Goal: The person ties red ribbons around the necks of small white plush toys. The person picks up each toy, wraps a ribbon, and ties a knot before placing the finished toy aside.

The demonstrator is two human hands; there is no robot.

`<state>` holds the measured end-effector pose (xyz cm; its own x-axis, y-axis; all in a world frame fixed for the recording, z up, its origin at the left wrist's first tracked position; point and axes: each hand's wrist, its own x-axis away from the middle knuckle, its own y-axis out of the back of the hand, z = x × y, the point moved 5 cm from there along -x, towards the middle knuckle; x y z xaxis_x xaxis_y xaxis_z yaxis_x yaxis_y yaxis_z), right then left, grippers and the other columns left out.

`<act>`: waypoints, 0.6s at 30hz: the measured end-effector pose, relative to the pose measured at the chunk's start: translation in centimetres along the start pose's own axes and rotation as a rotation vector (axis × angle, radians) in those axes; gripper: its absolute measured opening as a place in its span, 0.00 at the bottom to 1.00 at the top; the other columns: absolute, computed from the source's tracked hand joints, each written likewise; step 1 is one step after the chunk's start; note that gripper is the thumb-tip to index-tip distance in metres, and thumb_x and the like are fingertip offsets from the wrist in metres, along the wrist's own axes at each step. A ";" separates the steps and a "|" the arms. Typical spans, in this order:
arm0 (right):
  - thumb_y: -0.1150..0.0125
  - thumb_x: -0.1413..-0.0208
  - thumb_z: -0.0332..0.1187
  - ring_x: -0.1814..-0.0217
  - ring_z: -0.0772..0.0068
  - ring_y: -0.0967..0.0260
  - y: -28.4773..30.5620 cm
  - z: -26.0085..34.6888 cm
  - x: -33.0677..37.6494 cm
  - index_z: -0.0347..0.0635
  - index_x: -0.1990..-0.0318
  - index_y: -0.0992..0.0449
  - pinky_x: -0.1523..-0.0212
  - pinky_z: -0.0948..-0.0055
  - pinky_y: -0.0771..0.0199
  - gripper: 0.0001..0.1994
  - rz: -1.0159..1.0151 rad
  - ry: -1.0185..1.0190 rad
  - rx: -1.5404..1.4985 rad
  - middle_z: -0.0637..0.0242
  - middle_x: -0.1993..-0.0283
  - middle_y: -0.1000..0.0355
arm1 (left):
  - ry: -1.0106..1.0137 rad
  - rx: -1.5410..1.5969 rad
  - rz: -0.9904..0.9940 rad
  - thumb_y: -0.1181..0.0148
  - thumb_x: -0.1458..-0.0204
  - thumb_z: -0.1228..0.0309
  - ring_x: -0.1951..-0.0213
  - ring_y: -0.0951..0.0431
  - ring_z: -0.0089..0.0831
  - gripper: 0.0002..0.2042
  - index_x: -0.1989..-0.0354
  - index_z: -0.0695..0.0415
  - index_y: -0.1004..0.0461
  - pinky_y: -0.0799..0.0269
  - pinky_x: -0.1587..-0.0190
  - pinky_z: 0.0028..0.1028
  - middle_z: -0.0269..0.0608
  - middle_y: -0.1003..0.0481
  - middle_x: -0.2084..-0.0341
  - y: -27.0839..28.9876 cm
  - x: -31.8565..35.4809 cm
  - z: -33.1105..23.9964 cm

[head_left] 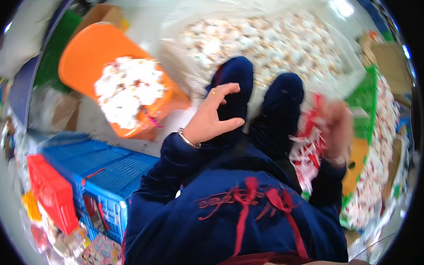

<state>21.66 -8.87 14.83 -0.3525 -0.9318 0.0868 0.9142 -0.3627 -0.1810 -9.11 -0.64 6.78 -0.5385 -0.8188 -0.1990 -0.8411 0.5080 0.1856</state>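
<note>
My left hand point(213, 116) hangs over my dark blue trouser leg, a metal bangle at its wrist. Its thumb and fingers are apart, with nothing between them. My right hand point(337, 131) is smeared by motion on the other side of my knees, so its fingers and anything in them are unclear. Right beside it are red and white pieces point(307, 149), too blurred to name. Ahead of my left hand, an orange plastic chair point(83, 55) bears a heap of small white pieces point(132, 91), with a bit of pink at its near edge.
Beyond my knees, many white and tan pieces point(265, 42) lie on a clear plastic sheet point(173, 53). A blue plastic crate point(115, 181) and a red box point(51, 194) stand at left. On the right are a green basket point(364, 95) and more white pieces point(377, 172).
</note>
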 end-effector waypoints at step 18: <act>0.56 0.27 0.43 0.72 0.72 0.36 -0.3 -10.0 -7.0 0.43 0.66 0.31 0.68 0.74 0.34 0.17 0.129 -0.349 -0.229 0.65 0.69 0.31 | 0.428 0.352 0.095 0.46 0.34 0.67 0.68 0.19 0.27 0.11 0.51 0.59 0.22 0.25 0.63 0.25 0.36 0.19 0.69 -5.2 -0.2 7.4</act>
<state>21.90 -2.39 4.48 -0.1134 -0.9229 0.3681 0.8645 -0.2742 -0.4212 -5.06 -1.16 -1.27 -0.6055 -0.7633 0.2251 -0.7958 0.5832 -0.1633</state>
